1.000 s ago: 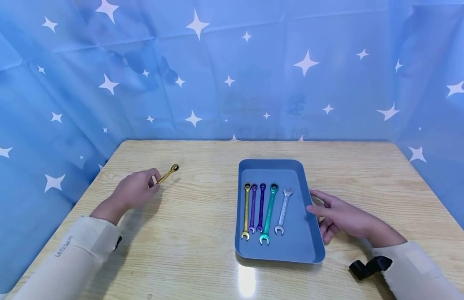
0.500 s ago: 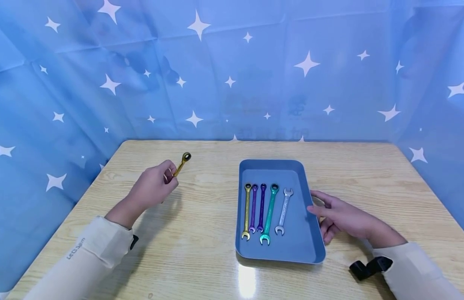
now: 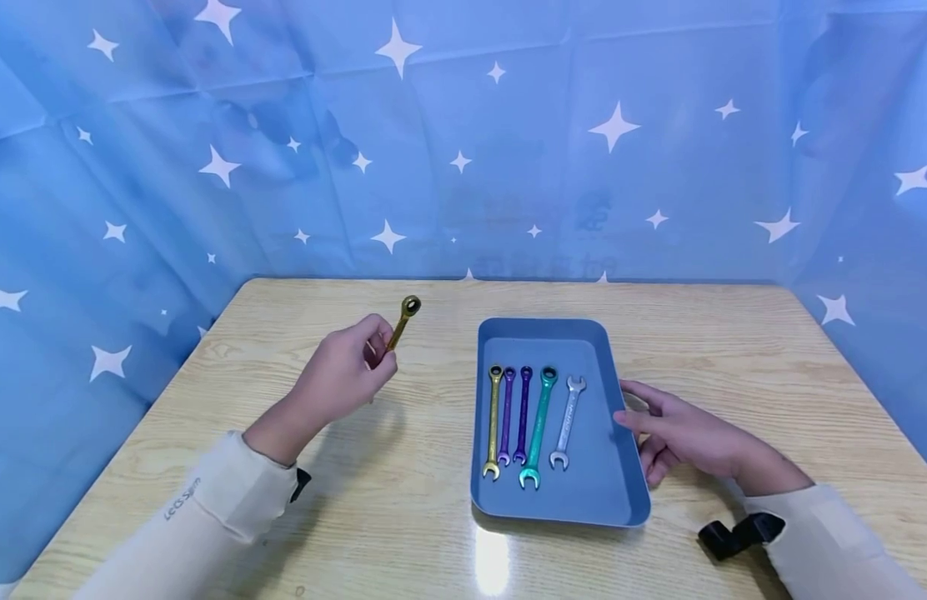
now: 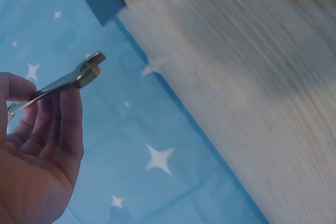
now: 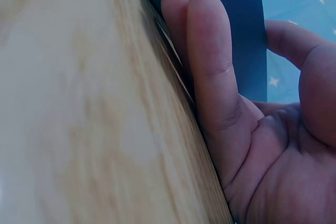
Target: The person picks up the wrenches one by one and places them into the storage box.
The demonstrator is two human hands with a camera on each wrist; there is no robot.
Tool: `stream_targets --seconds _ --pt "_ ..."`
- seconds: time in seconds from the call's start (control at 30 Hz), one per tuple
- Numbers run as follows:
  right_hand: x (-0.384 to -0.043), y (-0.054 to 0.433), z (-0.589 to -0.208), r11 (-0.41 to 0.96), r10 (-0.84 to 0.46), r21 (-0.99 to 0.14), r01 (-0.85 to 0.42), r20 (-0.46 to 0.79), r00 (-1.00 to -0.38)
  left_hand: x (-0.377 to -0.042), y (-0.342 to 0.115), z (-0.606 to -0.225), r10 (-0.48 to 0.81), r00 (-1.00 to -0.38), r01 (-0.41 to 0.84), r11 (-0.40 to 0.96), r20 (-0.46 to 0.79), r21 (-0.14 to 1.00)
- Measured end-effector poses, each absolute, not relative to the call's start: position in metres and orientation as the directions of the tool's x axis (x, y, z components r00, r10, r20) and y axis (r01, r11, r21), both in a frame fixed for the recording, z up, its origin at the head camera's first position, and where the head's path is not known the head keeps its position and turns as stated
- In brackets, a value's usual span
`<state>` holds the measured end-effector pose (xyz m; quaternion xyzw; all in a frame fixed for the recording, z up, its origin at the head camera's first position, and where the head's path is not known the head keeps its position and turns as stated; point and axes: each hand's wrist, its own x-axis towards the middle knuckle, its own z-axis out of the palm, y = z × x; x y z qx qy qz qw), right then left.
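Note:
Between thumb and fingers, my left hand (image 3: pixel 347 367) pinches a gold combination wrench (image 3: pixel 403 323) in the air, left of the tray. Its ring end points up and away in the head view; the left wrist view shows the wrench's open-jaw end (image 4: pixel 89 69). My right hand (image 3: pixel 677 433) holds the right wall of a grey-blue tray (image 3: pixel 598 496), thumb on the rim and fingers (image 5: pixel 210 51) against the outside. Inside the tray lie a gold wrench (image 3: pixel 493 425), a lighter purple wrench (image 3: pixel 506 417), a dark purple wrench (image 3: pixel 523 417), a green wrench (image 3: pixel 538 429) and a silver wrench (image 3: pixel 567 423).
The tray stands on a wooden table (image 3: pixel 403 517). Behind the table hangs a blue cloth (image 3: pixel 306 192) with white stars. Beside the right cuff is a black wrist strap piece (image 3: pixel 737 536).
My left hand has carried the gold wrench rightward and up towards the tray, turning its ring end more upright. The right hand and the tray have stayed in place.

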<state>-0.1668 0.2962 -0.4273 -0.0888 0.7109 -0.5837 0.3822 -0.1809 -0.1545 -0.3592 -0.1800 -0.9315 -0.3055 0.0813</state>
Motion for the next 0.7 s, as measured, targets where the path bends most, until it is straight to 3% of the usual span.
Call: stream_targets --seconds 0.7 --pt "-0.168 0.295 -0.426 0.308 -0.567 -0.893 0.328 -0.449 -0.69 -0.162 -0.078 -0.354 0.396 -0.864 0.499 0.59 0.312 0.635"
